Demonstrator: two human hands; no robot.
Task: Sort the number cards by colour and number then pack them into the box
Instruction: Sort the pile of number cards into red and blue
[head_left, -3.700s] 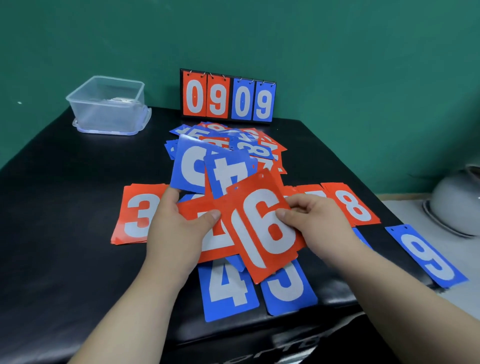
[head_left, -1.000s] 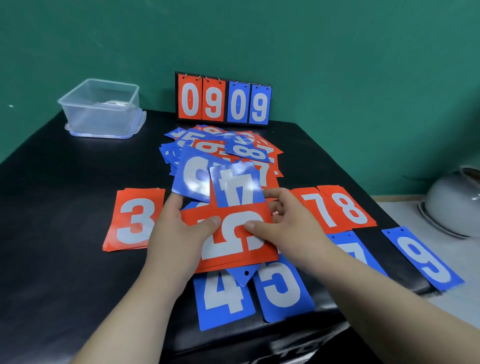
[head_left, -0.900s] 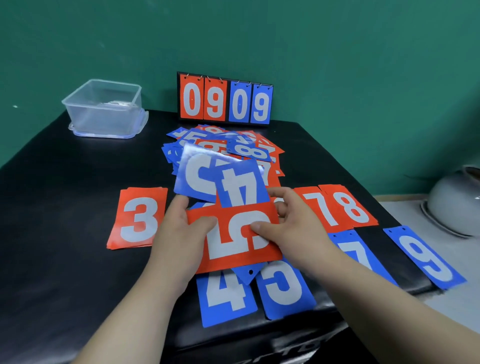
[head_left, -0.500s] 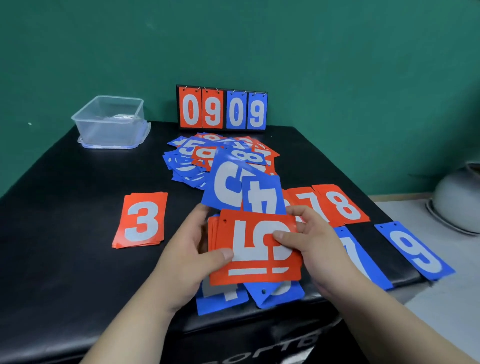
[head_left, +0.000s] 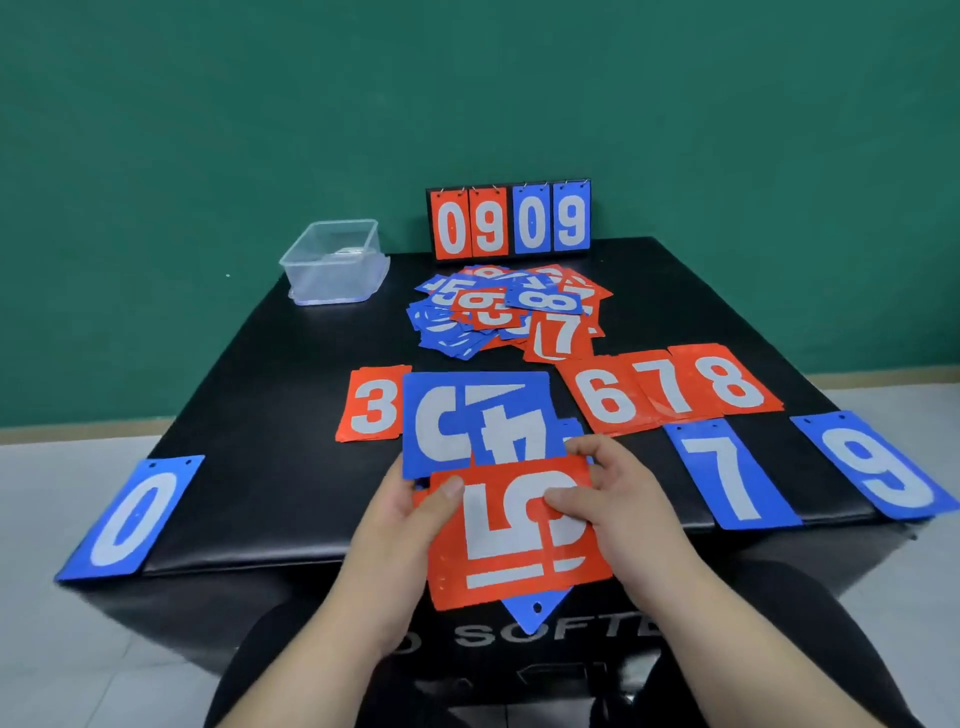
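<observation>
My left hand (head_left: 402, 525) and my right hand (head_left: 618, 499) hold a fan of number cards above the table's front edge. A red 5 card (head_left: 514, 535) lies on top, sideways, with blue cards (head_left: 478, 421) fanned out behind it. Sorted on the black table (head_left: 270, 415) lie a red 3 (head_left: 371, 405), red 6 (head_left: 605, 397), red 7 (head_left: 667, 387), red 8 (head_left: 727, 382), blue 7 (head_left: 727, 475), blue 9 (head_left: 872, 465) and blue 0 (head_left: 132, 519). A mixed pile of cards (head_left: 506, 312) sits further back. The clear plastic box (head_left: 335, 262) stands at the back left.
A small scoreboard (head_left: 509, 221) showing 0909 stands at the table's back edge against the green wall. The blue 0 and blue 9 overhang the table's front corners. My dark-clothed legs are below the table front.
I lifted the fan of cards off the table toward me. The view pulled back, so the blue 0 at the left corner and the red 6 now show; the blue 4 and 5 are no longer visible.
</observation>
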